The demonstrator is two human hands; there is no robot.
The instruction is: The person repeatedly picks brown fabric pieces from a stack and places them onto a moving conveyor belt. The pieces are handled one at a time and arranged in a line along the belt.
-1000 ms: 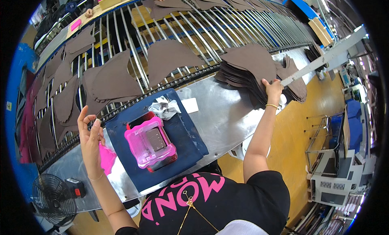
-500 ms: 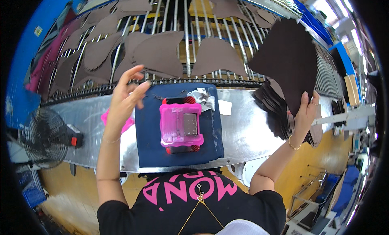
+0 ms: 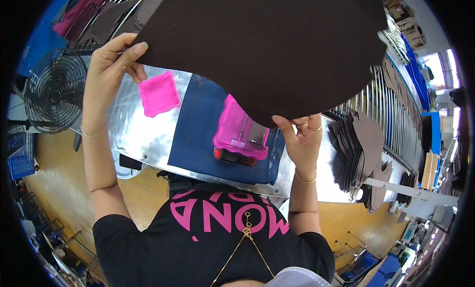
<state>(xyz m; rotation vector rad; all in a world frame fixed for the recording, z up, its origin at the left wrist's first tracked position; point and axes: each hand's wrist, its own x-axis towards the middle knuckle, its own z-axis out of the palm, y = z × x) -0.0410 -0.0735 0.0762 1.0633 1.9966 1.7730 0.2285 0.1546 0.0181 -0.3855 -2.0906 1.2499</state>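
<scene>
Brown, probably light and pliable, the sheet (image 3: 267,49) suits an edge hold, left hand (image 3: 110,66) and right hand (image 3: 303,146) each pinching it between closed fingers (image 3: 120,41).

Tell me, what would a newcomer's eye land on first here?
Probably the big dark brown sheet at top centre, held up by its edges between the left hand and right hand. Next, the hot-pink tray on the metal table, left of the blue mat, and the pink box on that mat, partly hidden by the sheet.
</scene>
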